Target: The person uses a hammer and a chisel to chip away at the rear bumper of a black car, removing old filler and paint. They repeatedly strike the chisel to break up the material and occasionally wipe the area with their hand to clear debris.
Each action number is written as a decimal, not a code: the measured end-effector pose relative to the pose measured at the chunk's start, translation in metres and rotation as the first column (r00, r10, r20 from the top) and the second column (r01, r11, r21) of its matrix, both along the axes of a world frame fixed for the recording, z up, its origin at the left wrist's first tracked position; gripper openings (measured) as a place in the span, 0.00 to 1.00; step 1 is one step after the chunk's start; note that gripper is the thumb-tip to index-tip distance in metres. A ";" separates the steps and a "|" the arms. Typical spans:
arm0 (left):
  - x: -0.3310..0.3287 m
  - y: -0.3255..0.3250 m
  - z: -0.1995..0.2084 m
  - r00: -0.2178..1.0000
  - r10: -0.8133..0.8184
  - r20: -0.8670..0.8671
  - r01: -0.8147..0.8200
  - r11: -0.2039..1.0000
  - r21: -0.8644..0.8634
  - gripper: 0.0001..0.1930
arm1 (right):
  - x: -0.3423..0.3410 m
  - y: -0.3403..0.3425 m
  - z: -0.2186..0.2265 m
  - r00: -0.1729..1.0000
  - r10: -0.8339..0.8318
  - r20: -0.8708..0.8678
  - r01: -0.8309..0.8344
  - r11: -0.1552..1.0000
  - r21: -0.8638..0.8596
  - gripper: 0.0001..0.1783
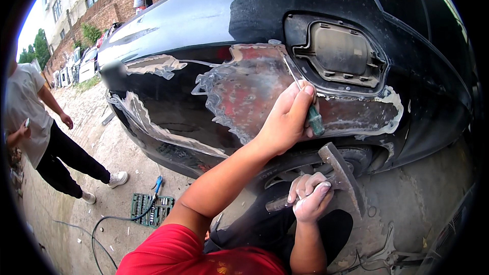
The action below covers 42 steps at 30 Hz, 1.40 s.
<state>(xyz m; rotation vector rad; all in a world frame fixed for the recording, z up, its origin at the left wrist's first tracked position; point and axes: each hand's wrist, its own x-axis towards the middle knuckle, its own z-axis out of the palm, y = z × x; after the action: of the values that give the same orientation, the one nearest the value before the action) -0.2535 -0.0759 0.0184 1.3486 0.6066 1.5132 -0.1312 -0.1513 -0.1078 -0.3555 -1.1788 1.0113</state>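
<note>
My left hand point(290, 117) is closed around a screwdriver point(315, 120) with a green handle. Its thin shaft points up and left against the dark car's body panel point(244, 97), where paint is stripped to reddish and grey patches with ragged filler edges. Just right of the shaft tip lies a recessed opening point(341, 56) with a beige plastic inner piece. Lower down, my right hand point(310, 196) grips a hammer point(346, 178) by its short handle, close below the long, dark metal head. The hammer is apart from the screwdriver, in front of the wheel. Pale dust coats the right fingers.
A person point(30, 117) in a white top stands at the left. On the ground lie a green socket set case point(138, 207), a blue air gun point(159, 183) with a black hose point(104, 218), and a metal clamp-like tool point(389, 252). The car's wheel point(285, 173) is behind my right hand.
</note>
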 end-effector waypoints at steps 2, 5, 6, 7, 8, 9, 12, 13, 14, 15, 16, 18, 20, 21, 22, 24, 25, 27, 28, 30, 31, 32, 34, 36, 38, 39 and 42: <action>0.001 0.001 0.000 1.000 0.010 0.002 -0.010 1.000 0.016 0.16 | 0.000 0.000 0.001 1.000 -0.003 0.012 0.003 1.000 0.004 0.31; 0.001 0.003 -0.002 0.999 0.039 0.002 -0.039 0.998 0.041 0.16 | 0.002 0.001 0.002 1.000 0.006 0.027 -0.006 1.000 0.020 0.31; 0.000 0.004 -0.003 1.000 0.025 0.007 -0.025 0.999 0.044 0.16 | 0.002 0.002 0.003 0.999 0.012 0.030 -0.013 1.000 0.029 0.31; -0.001 0.004 -0.004 1.000 0.012 0.012 -0.012 0.999 0.046 0.16 | 0.001 0.003 0.004 1.000 -0.002 0.021 0.001 0.999 0.049 0.31; -0.001 0.005 -0.005 1.000 -0.004 0.017 0.003 0.999 0.049 0.16 | 0.001 0.005 0.005 1.000 -0.018 0.012 0.017 0.998 0.068 0.31; -0.001 0.004 -0.004 1.000 0.010 0.004 -0.010 0.999 0.037 0.15 | -0.001 0.006 0.006 0.999 -0.033 0.003 0.032 0.996 0.087 0.31; 0.000 0.000 0.000 0.999 0.037 -0.028 -0.037 0.999 0.011 0.15 | -0.008 0.012 0.007 0.993 -0.080 -0.089 0.094 0.983 0.159 0.31; 0.001 0.001 0.000 0.999 0.036 -0.036 -0.036 0.999 0.007 0.15 | -0.014 0.013 0.007 0.991 -0.048 -0.128 0.066 0.988 0.136 0.32; 0.001 0.001 0.000 0.998 0.034 -0.046 -0.034 0.999 0.003 0.15 | -0.021 0.012 0.007 0.985 -0.018 -0.170 0.038 0.993 0.115 0.32; 0.000 0.000 0.003 0.996 0.034 -0.083 -0.035 0.999 -0.010 0.15 | -0.025 0.013 0.008 0.977 0.011 -0.212 0.009 0.995 0.095 0.32; -0.002 -0.001 0.007 0.992 0.033 -0.120 -0.036 0.999 -0.022 0.15 | -0.025 0.014 0.010 0.984 0.079 -0.157 -0.077 0.997 0.023 0.32; -0.008 -0.003 0.011 0.982 0.010 -0.191 -0.020 0.999 -0.048 0.16 | -0.032 0.016 0.010 0.985 0.044 -0.166 -0.041 0.999 0.020 0.32; -0.013 -0.004 0.014 0.968 -0.031 -0.250 0.013 0.997 -0.073 0.17 | -0.033 0.016 0.012 0.983 0.030 -0.182 -0.030 1.000 -0.001 0.32; -0.013 -0.004 0.015 0.973 -0.036 -0.227 0.018 0.997 -0.081 0.17 | -0.033 0.017 0.014 0.979 0.038 -0.199 -0.040 0.999 -0.008 0.32; -0.011 -0.003 0.015 0.978 -0.041 -0.204 0.023 0.996 -0.088 0.18 | -0.033 0.017 0.014 0.975 0.045 -0.217 -0.049 0.999 -0.015 0.32; -0.009 -0.004 0.018 0.973 -0.034 -0.229 0.012 0.995 -0.099 0.18 | -0.030 0.019 0.014 0.974 0.064 -0.216 -0.066 0.998 -0.005 0.32; -0.008 -0.005 0.021 0.961 -0.023 -0.276 -0.005 0.995 -0.102 0.18 | -0.029 0.020 0.014 0.974 0.070 -0.215 -0.071 0.997 0.002 0.32; -0.008 -0.006 0.020 0.942 -0.013 -0.336 -0.019 0.996 -0.090 0.19 | -0.029 0.020 0.013 0.979 0.109 -0.172 -0.119 0.992 -0.047 0.32; -0.008 -0.003 0.015 0.937 -0.016 -0.348 -0.011 0.997 -0.076 0.19 | -0.029 0.020 0.013 0.980 0.129 -0.151 -0.142 0.987 -0.072 0.32; -0.009 0.005 0.007 0.927 0.057 -0.371 -0.044 0.998 0.042 0.19 | -0.038 0.017 0.013 0.978 0.137 -0.157 -0.151 0.985 -0.082 0.32; -0.011 0.004 0.005 0.930 0.020 -0.366 -0.027 1.000 -0.012 0.19 | -0.041 0.013 0.011 0.976 0.120 -0.179 -0.135 0.988 -0.075 0.32; -0.011 -0.002 0.009 0.934 -0.015 -0.357 -0.010 0.998 -0.069 0.19 | -0.041 0.011 0.007 0.969 0.113 -0.219 -0.127 0.990 -0.054 0.32; -0.011 -0.008 0.012 0.939 -0.042 -0.341 -0.003 0.992 -0.130 0.18 | -0.040 0.010 0.002 0.946 0.094 -0.309 -0.104 0.994 -0.017 0.32; -0.010 -0.007 0.012 0.943 -0.027 -0.332 -0.020 0.990 -0.139 0.17 | -0.035 0.012 0.002 0.941 0.096 -0.326 -0.101 0.995 0.002 0.32; -0.011 -0.007 0.011 0.941 0.004 -0.337 -0.042 0.994 -0.105 0.16 | -0.032 0.013 0.002 0.945 0.079 -0.317 -0.092 0.995 -0.025 0.32; -0.011 -0.007 0.011 0.940 0.019 -0.339 -0.052 0.995 -0.087 0.16 | -0.032 0.013 0.001 0.948 0.068 -0.311 -0.085 0.996 -0.041 0.32; -0.013 -0.007 0.012 0.945 -0.005 -0.326 -0.025 0.996 -0.089 0.15 | -0.032 0.014 -0.003 0.951 0.064 -0.301 -0.085 0.995 -0.057 0.32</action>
<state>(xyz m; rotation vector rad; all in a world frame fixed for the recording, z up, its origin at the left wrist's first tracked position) -0.2660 -0.0832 0.0305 1.5381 0.8813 1.2603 -0.1631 -0.1374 -0.1106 -0.2037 -0.8901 1.1304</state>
